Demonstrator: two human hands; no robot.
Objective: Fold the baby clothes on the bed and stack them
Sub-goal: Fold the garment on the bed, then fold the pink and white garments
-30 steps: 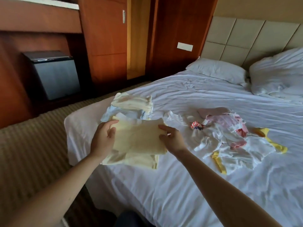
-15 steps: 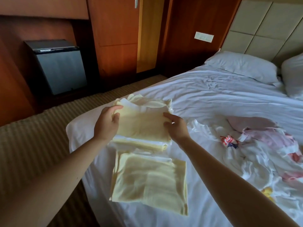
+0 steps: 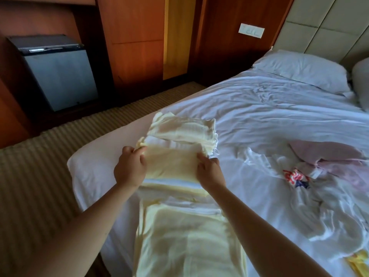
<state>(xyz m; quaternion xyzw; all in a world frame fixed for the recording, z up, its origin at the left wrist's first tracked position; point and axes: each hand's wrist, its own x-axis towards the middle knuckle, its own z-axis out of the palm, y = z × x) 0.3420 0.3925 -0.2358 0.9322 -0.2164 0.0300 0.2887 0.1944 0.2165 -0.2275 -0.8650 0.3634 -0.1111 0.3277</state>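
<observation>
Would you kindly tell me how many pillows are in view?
2. One pillow lies whole at the head of the bed; the second pillow is cut off at the right frame edge. Others may lie beyond it.

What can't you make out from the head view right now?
All head view.
Stack: piece count hidden under the folded yellow garment that left hand and right hand hold.
Near yellow garment: lower end cut by the bottom edge.
Unfolded pile: tangled, cut by the right edge; count unclear.
</observation>
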